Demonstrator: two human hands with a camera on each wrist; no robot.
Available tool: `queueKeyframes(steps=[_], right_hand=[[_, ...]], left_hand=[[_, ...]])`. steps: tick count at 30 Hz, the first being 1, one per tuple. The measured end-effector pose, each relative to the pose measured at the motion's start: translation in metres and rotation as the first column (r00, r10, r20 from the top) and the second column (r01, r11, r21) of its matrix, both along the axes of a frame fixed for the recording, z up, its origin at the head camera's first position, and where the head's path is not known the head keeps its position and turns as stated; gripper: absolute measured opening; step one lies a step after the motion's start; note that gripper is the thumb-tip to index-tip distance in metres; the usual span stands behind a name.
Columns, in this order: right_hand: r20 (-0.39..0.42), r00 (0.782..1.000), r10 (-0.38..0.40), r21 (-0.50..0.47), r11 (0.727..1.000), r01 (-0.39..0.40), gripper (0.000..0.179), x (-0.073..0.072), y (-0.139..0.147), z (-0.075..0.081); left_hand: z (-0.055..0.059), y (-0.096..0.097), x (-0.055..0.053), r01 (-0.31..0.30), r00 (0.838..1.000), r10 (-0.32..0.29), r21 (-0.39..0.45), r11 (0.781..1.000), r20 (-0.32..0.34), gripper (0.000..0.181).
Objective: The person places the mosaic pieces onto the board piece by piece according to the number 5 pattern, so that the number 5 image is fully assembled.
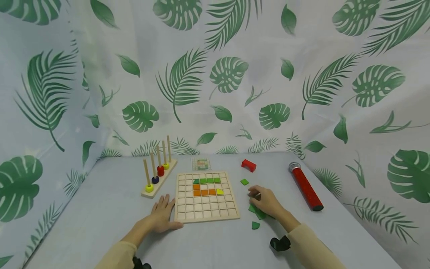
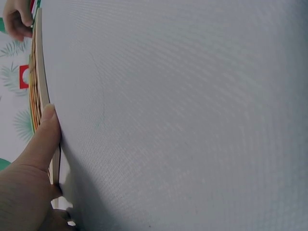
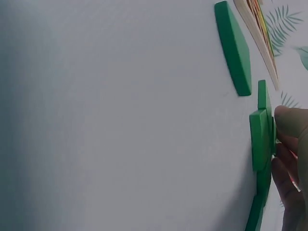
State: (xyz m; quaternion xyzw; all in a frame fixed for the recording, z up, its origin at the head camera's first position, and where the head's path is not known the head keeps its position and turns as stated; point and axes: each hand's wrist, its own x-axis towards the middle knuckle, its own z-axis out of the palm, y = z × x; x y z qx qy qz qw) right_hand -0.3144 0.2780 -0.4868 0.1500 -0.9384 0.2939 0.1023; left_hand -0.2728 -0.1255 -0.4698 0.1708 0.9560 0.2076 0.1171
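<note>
- The loose green tiles [image 1: 259,214] lie heaped and overlapping just right of the board [image 1: 206,206], under the right hand [image 1: 267,203]; a green quarter-round piece [image 1: 255,225] lies near them, by the board's near right corner.
- The right hand's fingers are bent, with only a narrow gap to the thumb, beside the tiles; whether a tile is pinched, I cannot tell.
- The left hand [image 1: 162,216] holds nothing: its fingers lie spread along the board's left side, the thumb touching the near edge.
- On the board sit a row of green squares [image 1: 209,180], some orange squares [image 1: 204,192] and a yellow square [image 1: 220,192].
- The tiles look light, stiff and smooth, probably painted wood; they may slide on one another and should not break easily. Thin as they are, the best hold is probably by two opposite edges, between thumb and fingertip.
- No brand or label can be read; the card [image 1: 201,163] behind the board shows a coloured pattern, too small for any writing to be made out.
</note>
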Motion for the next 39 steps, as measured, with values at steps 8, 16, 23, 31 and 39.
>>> queueKeyframes(steps=[8, 16, 23, 31, 39], right_hand=[[-0.018, 1.0, -0.01, 0.031, 0.999, 0.01, 0.036, 0.01, 0.007, -0.005], [0.006, 0.999, -0.046, 0.018, 0.999, 0.046, 0.036, 0.013, 0.007, -0.008], [-0.02, 0.998, -0.061, 0.009, 0.998, 0.062, 0.035, 0.007, 0.006, -0.003], [-0.057, 0.998, -0.037, -0.011, 0.999, 0.036, 0.035, 0.0, 0.001, 0.003], [-0.058, 0.998, 0.015, -0.049, 0.999, -0.018, 0.035, -0.003, -0.023, 0.005]], left_hand=[[-0.003, -0.002, 0.002, 0.005, 1.0, -0.005, 0.017, 1.0, 0.0, 0.099], [-0.006, -0.001, 0.005, 0.009, 1.0, -0.009, 0.013, 1.0, 0.001, 0.099], [-0.003, -0.001, 0.004, 0.002, 1.0, -0.002, 0.011, 1.0, -0.001, 0.099], [-0.001, -0.002, 0.004, -0.002, 1.0, 0.002, -0.001, 1.0, 0.01, 0.097], [0.004, 0.002, 0.002, 0.001, 1.0, -0.001, -0.017, 1.0, 0.003, 0.096]])
